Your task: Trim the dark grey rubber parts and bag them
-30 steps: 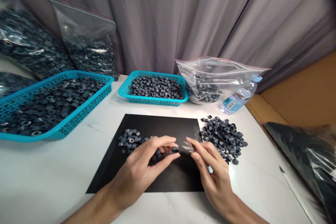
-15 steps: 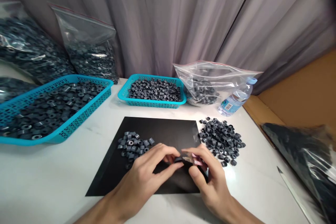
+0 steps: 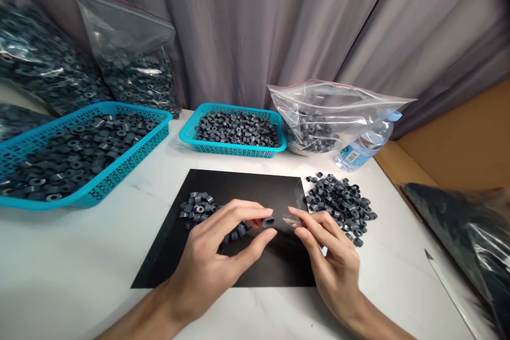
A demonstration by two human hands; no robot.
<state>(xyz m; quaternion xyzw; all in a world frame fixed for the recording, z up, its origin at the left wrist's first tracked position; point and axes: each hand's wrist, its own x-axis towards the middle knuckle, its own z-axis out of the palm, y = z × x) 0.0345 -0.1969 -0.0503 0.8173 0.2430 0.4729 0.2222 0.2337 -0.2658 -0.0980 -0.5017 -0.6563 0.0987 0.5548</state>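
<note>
My left hand pinches a small dark grey ring-shaped piece between thumb and fingers, its hollow end facing right. My right hand is closed around a small slim tool. The tool's pale, blurred tip points left at the piece, with a gap between them; its handle is hidden by my fingers. Both hands are above a black mat. Behind my left hand, a heap of similar grey pieces lies on the mat. A looser pile of grey pieces lies beyond my right hand.
Two turquoise baskets, a large one and a smaller one, hold many grey pieces. Filled zip bags stand at the back left. An open bag and a water bottle stand at the back right. A pen-like object lies far right.
My right hand has drawn back to the right, taking the tool tip away from the ring-shaped piece. My left hand has risen slightly and turned the piece's hollow end into view.
</note>
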